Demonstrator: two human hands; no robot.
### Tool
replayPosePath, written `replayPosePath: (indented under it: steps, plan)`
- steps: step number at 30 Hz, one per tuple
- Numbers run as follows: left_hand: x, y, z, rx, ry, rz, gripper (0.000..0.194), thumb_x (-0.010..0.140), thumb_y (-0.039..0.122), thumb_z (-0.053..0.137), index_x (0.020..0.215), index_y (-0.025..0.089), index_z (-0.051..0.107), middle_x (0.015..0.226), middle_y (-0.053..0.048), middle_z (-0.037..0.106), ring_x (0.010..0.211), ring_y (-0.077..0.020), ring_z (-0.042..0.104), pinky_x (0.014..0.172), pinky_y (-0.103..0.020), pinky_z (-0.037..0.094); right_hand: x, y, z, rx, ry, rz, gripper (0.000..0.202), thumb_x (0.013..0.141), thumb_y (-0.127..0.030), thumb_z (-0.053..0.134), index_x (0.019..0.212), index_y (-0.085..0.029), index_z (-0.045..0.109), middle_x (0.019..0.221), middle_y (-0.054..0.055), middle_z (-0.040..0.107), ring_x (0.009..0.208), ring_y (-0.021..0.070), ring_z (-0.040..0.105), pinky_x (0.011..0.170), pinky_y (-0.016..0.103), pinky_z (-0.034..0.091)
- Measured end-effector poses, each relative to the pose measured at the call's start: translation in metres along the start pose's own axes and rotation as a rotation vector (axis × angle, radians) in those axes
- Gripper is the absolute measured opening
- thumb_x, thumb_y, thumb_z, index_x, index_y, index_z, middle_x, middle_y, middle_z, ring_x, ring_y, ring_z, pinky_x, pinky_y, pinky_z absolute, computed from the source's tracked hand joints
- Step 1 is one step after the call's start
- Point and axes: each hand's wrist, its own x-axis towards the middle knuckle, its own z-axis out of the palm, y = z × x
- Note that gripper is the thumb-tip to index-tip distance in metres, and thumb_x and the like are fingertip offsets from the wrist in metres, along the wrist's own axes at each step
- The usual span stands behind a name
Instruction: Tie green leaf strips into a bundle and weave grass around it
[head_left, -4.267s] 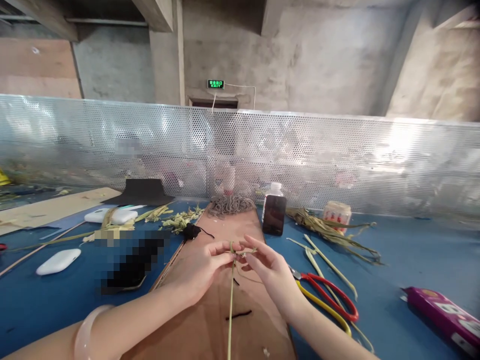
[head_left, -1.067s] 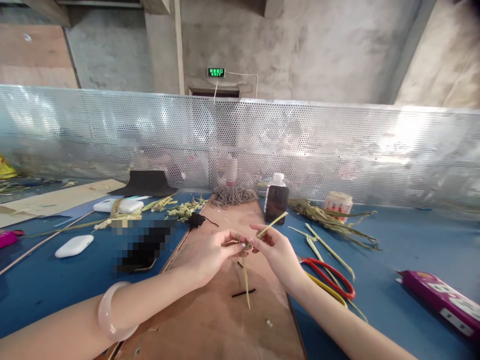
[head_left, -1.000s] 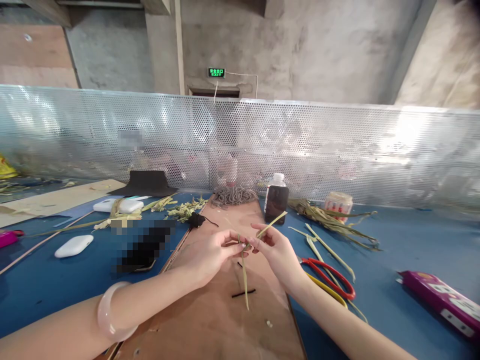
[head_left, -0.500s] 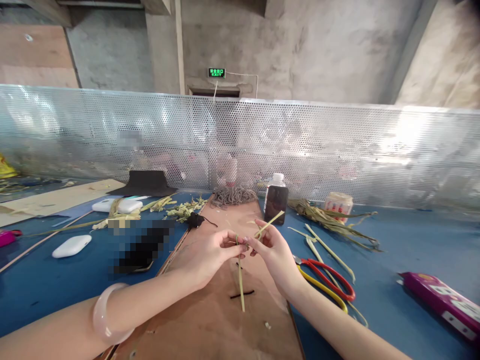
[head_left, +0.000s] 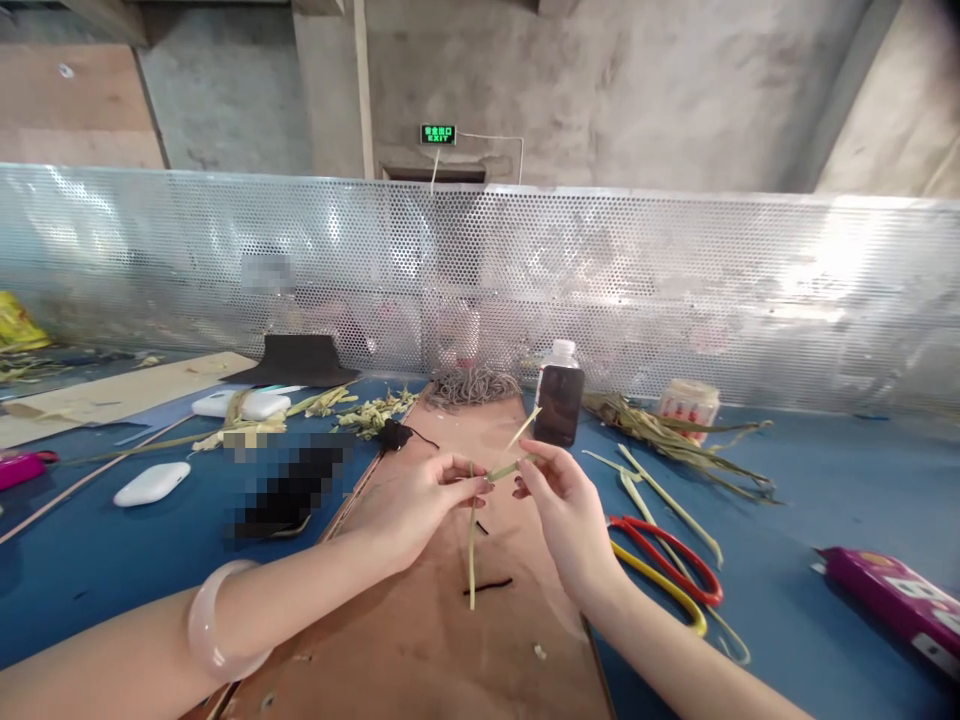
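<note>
Above the brown board (head_left: 420, 640), my left hand (head_left: 431, 505) pinches a pale green plant strip (head_left: 472, 560), whose tail hangs down from the fingers. My right hand (head_left: 562, 505) is closed on another length of strip (head_left: 504, 471), stretched short and flat between both hands. A thin pale end (head_left: 523, 428) sticks up behind the right fingers. Whether these lengths are one piece is hidden by the fingertips. Below the hands, a short black strand (head_left: 487, 587) lies on the board.
Pliers-like cutters (head_left: 667, 570) with red and yellow handles lie right of the board, near loose strips (head_left: 675, 505). A dark-fronted bottle (head_left: 559, 395), dried leaves (head_left: 675, 440) and a grey cord bundle (head_left: 474, 388) stand farther back. A white case (head_left: 152, 484) and blurred dark phone-like object (head_left: 292, 490) lie left.
My right hand has moved slightly right, away from the left, drawing out the strip between them. The upright strip end now stands lower. The whole view has shifted a little.
</note>
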Motion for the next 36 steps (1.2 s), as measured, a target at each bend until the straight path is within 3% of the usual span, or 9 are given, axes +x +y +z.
replayPosePath:
  steps: [9,13,17,20,22,26,28,33,36]
  plan:
    - [-0.004,0.012,0.003,0.223,-0.068,0.048,0.023,0.074,0.036,0.066,0.087,0.018,0.062,0.081,-0.002,0.065,0.077,-0.0167,0.06,0.077,-0.031,0.043,-0.004,-0.007,-0.004,-0.42,-0.059,-0.459,0.018,0.089,-0.025,0.046,0.099,-0.022,0.061,0.089,0.005,0.058,0.084,0.0191,0.054,0.075,0.032,0.044]
    - [-0.007,0.017,0.008,0.185,-0.144,0.059,0.018,0.074,0.03,0.066,0.083,0.017,0.059,0.078,-0.001,0.063,0.076,-0.0157,0.06,0.075,-0.031,0.046,0.001,-0.005,-0.007,-0.493,-0.064,-0.556,0.019,0.09,-0.022,0.044,0.096,-0.022,0.062,0.086,0.007,0.06,0.085,0.0207,0.054,0.077,0.035,0.044]
    - [-0.01,0.017,0.01,0.21,-0.192,0.056,0.02,0.072,0.029,0.068,0.084,0.017,0.058,0.088,-0.004,0.066,0.088,-0.0189,0.062,0.08,-0.032,0.047,0.004,-0.003,-0.008,-0.503,-0.12,-0.506,0.025,0.087,-0.019,0.046,0.107,-0.022,0.06,0.086,0.006,0.062,0.084,0.0208,0.056,0.079,0.036,0.043]
    - [-0.013,0.02,0.011,0.258,-0.245,0.071,0.015,0.074,0.025,0.065,0.085,0.018,0.058,0.088,-0.004,0.067,0.089,-0.0194,0.062,0.08,-0.033,0.046,0.003,-0.006,-0.006,-0.382,-0.184,-0.321,0.048,0.083,-0.018,0.051,0.13,-0.024,0.042,0.083,0.001,0.065,0.077,0.0181,0.06,0.076,0.033,0.045]
    - [-0.016,0.023,0.012,0.304,-0.25,0.068,0.013,0.074,0.022,0.064,0.085,0.017,0.058,0.089,-0.005,0.067,0.089,-0.0197,0.062,0.081,-0.033,0.045,0.002,-0.009,-0.004,-0.278,-0.214,-0.207,0.055,0.081,-0.018,0.054,0.133,-0.024,0.036,0.079,-0.001,0.066,0.073,0.0163,0.061,0.072,0.03,0.046]
    - [-0.017,0.021,0.012,0.333,-0.265,0.071,0.014,0.075,0.021,0.062,0.088,0.017,0.059,0.091,-0.006,0.066,0.089,-0.0203,0.062,0.08,-0.034,0.046,0.006,-0.008,-0.005,-0.21,-0.24,-0.144,0.019,0.079,-0.022,0.058,0.098,-0.022,0.058,0.078,0.0,0.067,0.072,0.0162,0.062,0.069,0.029,0.046]
    - [-0.015,0.016,0.01,0.303,-0.296,0.096,0.015,0.075,0.022,0.061,0.089,0.016,0.059,0.091,-0.006,0.065,0.089,-0.0203,0.062,0.079,-0.034,0.046,0.008,-0.004,-0.006,-0.252,-0.248,-0.152,0.006,0.079,-0.025,0.058,0.082,-0.021,0.061,0.077,0.001,0.066,0.072,0.0168,0.061,0.069,0.029,0.046]
    - [-0.01,0.004,0.007,0.278,-0.333,0.134,0.016,0.077,0.024,0.061,0.091,0.017,0.058,0.089,-0.005,0.064,0.087,-0.0185,0.061,0.079,-0.033,0.046,0.01,0.0,-0.007,-0.335,-0.262,-0.283,0.014,0.082,-0.028,0.054,0.075,-0.02,0.063,0.088,0.005,0.06,0.085,0.0189,0.058,0.079,0.032,0.044]
    - [-0.008,0.001,0.006,0.284,-0.352,0.156,0.014,0.077,0.023,0.061,0.089,0.017,0.057,0.087,-0.004,0.064,0.085,-0.0179,0.061,0.079,-0.033,0.046,0.009,-0.003,-0.007,-0.35,-0.288,-0.252,0.016,0.083,-0.029,0.053,0.072,-0.019,0.062,0.096,0.005,0.06,0.094,0.0197,0.056,0.086,0.033,0.041]
